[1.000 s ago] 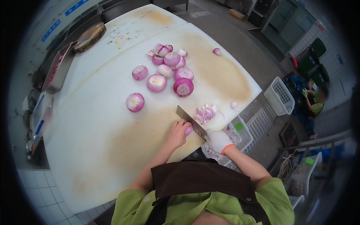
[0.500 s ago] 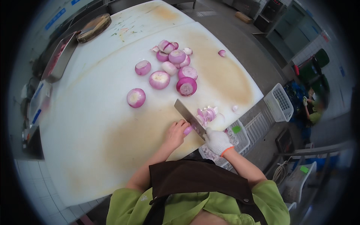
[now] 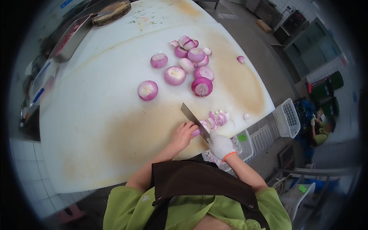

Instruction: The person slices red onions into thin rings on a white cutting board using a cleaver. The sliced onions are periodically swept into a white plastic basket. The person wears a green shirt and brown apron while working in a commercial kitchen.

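Note:
My bare left hand is closed on a piece of red onion at the near edge of the white board. My right hand, in a white knit glove with an orange cuff, grips a broad-bladed kitchen knife. Its blade stands right beside my left fingertips, tip pointing away and left. Cut onion slices lie in a loose heap against the blade's right side. Farther back sit several peeled red onions with trimmed ends, some stacked together.
Below the near right edge, a white basket holds onion scraps. Another white basket stands on the floor at right. At the far left are a metal tray and a round wooden block. A co-worker is at the far right.
The whole view has shifted, so the onions appear farther right and higher. More slices now lie against the blade's right side. Both hands keep their holds.

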### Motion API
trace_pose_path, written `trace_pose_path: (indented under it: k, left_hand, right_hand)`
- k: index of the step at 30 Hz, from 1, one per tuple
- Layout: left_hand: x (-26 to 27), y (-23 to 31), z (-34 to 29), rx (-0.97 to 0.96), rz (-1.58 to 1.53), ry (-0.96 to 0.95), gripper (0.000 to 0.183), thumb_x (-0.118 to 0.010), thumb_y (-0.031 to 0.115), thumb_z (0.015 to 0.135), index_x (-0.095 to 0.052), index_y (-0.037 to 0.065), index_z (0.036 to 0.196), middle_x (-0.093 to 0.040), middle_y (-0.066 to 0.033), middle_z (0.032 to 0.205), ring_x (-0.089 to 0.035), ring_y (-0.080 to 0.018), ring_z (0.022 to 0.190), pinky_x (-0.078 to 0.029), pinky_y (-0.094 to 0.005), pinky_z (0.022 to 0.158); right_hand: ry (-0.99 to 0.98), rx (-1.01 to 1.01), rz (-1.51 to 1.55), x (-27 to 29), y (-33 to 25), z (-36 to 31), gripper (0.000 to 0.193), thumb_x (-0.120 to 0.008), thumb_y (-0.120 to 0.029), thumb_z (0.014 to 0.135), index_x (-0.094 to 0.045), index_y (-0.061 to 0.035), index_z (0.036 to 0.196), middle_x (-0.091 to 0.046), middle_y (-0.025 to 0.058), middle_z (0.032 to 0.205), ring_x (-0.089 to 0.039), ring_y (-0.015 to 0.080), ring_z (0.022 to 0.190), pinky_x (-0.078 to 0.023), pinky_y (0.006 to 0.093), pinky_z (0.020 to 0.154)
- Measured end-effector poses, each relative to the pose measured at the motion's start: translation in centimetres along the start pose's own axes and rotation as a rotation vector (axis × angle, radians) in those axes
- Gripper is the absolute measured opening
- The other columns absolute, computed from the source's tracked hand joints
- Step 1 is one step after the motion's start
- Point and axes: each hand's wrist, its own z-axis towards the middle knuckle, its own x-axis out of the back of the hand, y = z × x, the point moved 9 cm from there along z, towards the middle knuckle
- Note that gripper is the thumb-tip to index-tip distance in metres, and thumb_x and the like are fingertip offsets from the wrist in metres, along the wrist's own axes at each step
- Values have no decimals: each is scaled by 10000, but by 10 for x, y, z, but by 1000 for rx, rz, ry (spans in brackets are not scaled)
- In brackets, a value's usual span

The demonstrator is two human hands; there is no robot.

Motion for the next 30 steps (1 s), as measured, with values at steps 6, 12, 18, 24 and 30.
trace_pose_path:
  k: [6, 12, 18, 24, 30]
  left_hand:
    - [3, 3, -4, -5, -25, 56, 389, -714, 50, 684, -590, 109, 1048, -559, -37, 1077, -535, -284, 939, -477, -377, 797]
    - [3, 2, -11, -33, -71, 127, 346, -682, 19, 717, -579, 94, 1038, -542, -53, 1050, -518, -293, 924, -472, -395, 778]
    - [5, -1, -12, -34, -56, 150, 339, -693, 22, 703, -586, 88, 1017, -551, -52, 1028, -524, -290, 924, -472, -390, 773]
    - [7, -1, -13, -78, -18, 239, 325, -716, 63, 681, -603, 80, 985, -566, -61, 998, -535, -284, 892, -466, -373, 756]
    - [7, 0, -18, -71, -43, 275, 294, -715, 64, 680, -603, 77, 952, -560, -64, 933, -528, -280, 874, -463, -375, 739]
  right_hand:
    - [10, 20, -32, -15, 2, 6, 268, -496, -257, 895, -522, -3, 977, -633, 262, 772, -623, 443, 740, -473, 536, 693]
    - [-24, -24, -54, -5, -3, 0, 266, -496, -263, 903, -531, -2, 944, -630, 245, 743, -618, 436, 701, -474, 532, 654]
    - [35, 32, -75, -7, -12, 2, 265, -507, -268, 904, -536, -6, 933, -627, 245, 745, -615, 440, 700, -477, 529, 649]
    - [6, 28, -87, -20, -12, 11, 267, -513, -272, 905, -529, -5, 924, -620, 254, 735, -613, 443, 697, -475, 531, 644]
    - [32, 44, -71, -11, -12, -2, 263, -513, -259, 897, -522, -1, 952, -619, 253, 711, -618, 435, 688, -474, 533, 639]
